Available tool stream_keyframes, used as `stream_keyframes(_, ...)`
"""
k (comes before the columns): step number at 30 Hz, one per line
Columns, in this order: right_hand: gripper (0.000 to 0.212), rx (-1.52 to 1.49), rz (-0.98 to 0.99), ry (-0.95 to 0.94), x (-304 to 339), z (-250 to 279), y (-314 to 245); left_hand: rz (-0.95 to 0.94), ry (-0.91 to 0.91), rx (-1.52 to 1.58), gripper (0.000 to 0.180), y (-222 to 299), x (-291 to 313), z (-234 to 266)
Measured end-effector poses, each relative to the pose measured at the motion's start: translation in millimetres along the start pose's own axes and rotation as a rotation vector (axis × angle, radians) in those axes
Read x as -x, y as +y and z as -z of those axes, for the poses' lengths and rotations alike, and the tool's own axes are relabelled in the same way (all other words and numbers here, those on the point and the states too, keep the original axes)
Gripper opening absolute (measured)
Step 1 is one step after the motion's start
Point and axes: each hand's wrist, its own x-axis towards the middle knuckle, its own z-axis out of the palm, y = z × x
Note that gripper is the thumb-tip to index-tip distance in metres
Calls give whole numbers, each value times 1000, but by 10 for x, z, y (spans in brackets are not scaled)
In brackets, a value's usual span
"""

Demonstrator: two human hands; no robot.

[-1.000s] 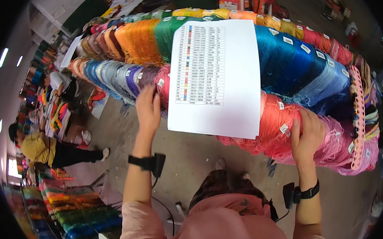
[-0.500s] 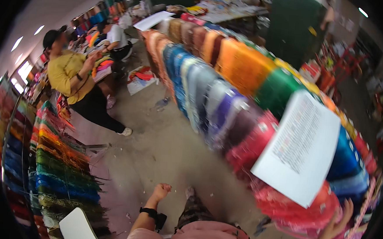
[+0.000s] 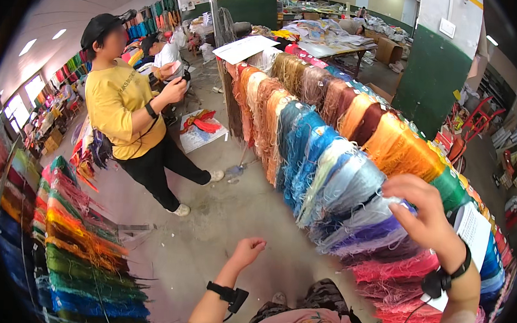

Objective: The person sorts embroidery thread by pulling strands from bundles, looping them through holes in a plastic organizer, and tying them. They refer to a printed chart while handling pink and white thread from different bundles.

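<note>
Since the earlier frame, our right hand [image 3: 424,216] has moved off the pink thread [image 3: 395,267] and farther up the row. Nearest us, our left hand [image 3: 246,252] hangs over the floor, its fingers curled; we see nothing in it, and cannot tell how tightly it closes. Our right hand is half spread, thumb apart from the fingers, just beside the grey thread [image 3: 355,178], with purple thread [image 3: 378,231] below; we cannot tell whether it touches a strand. As we judge it, light fingers suit these frayed bundles best, since loose ends could snag on the wrist strap [image 3: 463,263]; handling one colour at a time should spare us tangles. Partly behind our right arm, a printed sheet [image 3: 473,228] lies across the row. Farther along hangs blue thread [image 3: 305,146]. Beyond, a person in a yellow shirt [image 3: 115,102] stands at left, and a bench [image 3: 343,51] sits behind.
</note>
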Motion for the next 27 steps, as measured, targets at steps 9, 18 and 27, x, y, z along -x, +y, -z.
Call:
stream_keyframes(9,16,44,118,-184,-1769,-974,1262,172,64,-12,17,-319,-210,786)
stream_keyframes(18,53,28,137,-369,-3007,-1608,2478,372,372,4,14,-553,-737,1436)
stream_keyframes(27,76,264,-85,-739,-2899,-1728,2462,360,75,-149,21,-730,-1157,1475)
